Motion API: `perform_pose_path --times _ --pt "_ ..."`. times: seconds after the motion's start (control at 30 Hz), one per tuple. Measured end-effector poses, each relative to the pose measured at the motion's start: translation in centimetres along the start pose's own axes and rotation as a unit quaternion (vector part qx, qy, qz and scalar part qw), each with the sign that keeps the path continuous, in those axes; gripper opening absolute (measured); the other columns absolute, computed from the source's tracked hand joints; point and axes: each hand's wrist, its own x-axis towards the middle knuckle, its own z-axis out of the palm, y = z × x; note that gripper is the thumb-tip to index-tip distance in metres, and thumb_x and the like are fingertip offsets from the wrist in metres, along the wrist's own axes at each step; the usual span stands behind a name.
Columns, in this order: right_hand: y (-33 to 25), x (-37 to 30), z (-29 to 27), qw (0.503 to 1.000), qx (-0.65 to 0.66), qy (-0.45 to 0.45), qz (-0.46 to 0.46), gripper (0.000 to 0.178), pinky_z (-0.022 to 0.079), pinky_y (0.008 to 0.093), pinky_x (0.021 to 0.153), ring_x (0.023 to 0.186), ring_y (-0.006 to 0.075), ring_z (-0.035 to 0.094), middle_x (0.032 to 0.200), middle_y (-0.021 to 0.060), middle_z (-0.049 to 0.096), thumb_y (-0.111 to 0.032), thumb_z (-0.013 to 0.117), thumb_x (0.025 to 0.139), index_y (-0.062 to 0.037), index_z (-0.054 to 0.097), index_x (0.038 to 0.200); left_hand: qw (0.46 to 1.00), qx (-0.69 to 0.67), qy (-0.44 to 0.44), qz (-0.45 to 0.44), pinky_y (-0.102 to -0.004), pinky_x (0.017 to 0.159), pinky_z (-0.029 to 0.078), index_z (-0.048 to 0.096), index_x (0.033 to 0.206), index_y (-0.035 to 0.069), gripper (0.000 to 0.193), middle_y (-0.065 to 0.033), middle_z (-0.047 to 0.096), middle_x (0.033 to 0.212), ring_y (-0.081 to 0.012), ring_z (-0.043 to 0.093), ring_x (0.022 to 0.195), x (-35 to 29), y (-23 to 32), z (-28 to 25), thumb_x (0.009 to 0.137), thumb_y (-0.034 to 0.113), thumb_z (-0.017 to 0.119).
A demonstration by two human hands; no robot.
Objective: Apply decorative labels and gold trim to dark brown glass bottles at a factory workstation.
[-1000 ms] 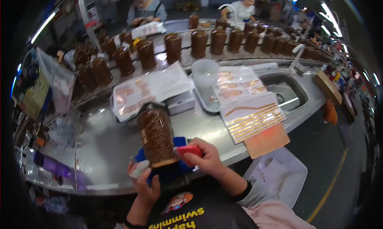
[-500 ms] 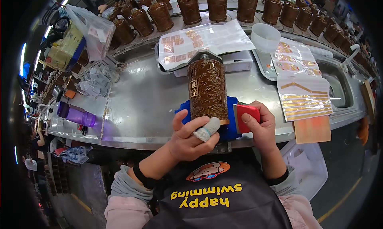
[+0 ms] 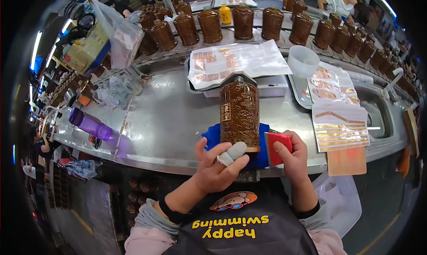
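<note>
A brown bottle [image 3: 240,108] with raised cloud patterns, a small gold label and a gold strip at its near end points away from me, over a blue cloth [image 3: 263,141]. Around its near end curl the fingers of my left hand [image 3: 219,166], one finger raised off it; pale covers wrap some fingertips. To the right of the bottle, my right hand [image 3: 293,155] pinches a red scraper [image 3: 280,148] between thumb and fingers. Its greyish straight edge faces the bottle, close to the cloth. The bottle hides part of the cloth.
Behind the bottle lie sheets of gold labels [image 3: 235,64]; a sheet of gold strips [image 3: 340,126] lies at right, beside a sink [image 3: 378,119]. A translucent tub [image 3: 303,60] stands behind. A purple drinking bottle [image 3: 91,124] lies left. Brown bottles [image 3: 243,24] line the far conveyor.
The view has shifted, so the bench sits lower in the picture. A small yellow bottle now shows among the brown ones on the conveyor. Both hands keep nearly the same pose.
</note>
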Motion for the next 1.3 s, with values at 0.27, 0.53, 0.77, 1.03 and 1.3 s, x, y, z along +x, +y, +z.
perform_pose_path --times 0.27,0.53,0.77,1.03,1.3 --pt "-0.1 0.0 1.0 1.000 -0.007 0.003 -0.004 0.021 0.047 0.0230 0.077 0.084 0.0069 0.055 0.095 0.0021 0.061 -0.010 0.064 0.090 -0.0009 0.057 0.108 0.996 -0.006 -0.025 0.088 -0.0518 0.111 0.018 0.061 0.094 0.022 0.014 0.0065 0.068 0.094 -0.0154 0.052 0.114 2.8 0.0 0.5 0.080 0.020 0.056" --pt "-0.1 0.1 -1.1 0.980 -0.145 0.001 -0.137 0.028 0.049 0.0266 0.087 0.110 0.0168 0.056 0.130 0.0166 0.052 0.003 0.043 0.095 0.0022 0.054 0.121 0.989 -0.127 -0.053 0.048 -0.0526 0.109 0.022 0.062 0.092 0.019 0.016 0.0046 0.067 0.090 -0.0190 0.056 0.110 4.3 0.1 -0.7 0.076 0.015 0.063" --pt "-0.2 -0.2 -0.6 0.985 -0.142 0.009 -0.099 0.034 0.052 0.0280 0.081 0.099 0.0173 0.061 0.126 0.0175 0.055 0.003 0.045 0.094 0.0028 0.049 0.127 0.992 -0.125 -0.032 -0.008 -0.0536 0.107 0.025 0.064 0.094 0.014 0.026 -0.0065 0.069 0.099 -0.0253 0.056 0.102 2.1 -1.2 -1.2 0.070 0.003 0.066" --pt "-1.0 0.4 0.7 0.999 -0.030 0.018 0.004 0.032 0.049 0.0267 0.080 0.090 0.0108 0.058 0.100 0.0079 0.062 -0.010 0.058 0.091 0.0021 0.051 0.119 0.988 -0.069 -0.096 0.097 -0.0509 0.109 0.023 0.067 0.088 0.017 0.017 0.0032 0.070 0.085 -0.0188 0.055 0.105 4.6 -0.1 -0.2 0.073 0.011 0.062" --pt "1.0 0.3 0.9 0.995 -0.033 0.049 0.084 0.023 0.050 0.0299 0.077 0.085 0.0140 0.060 0.093 0.0090 0.063 -0.015 0.065 0.085 -0.0009 0.058 0.102 0.991 0.027 -0.098 -0.088 -0.0543 0.112 0.015 0.053 0.130 0.008 0.060 -0.0163 0.057 0.125 -0.0351 0.047 0.119 3.2 -0.2 0.0 0.073 0.014 0.070"
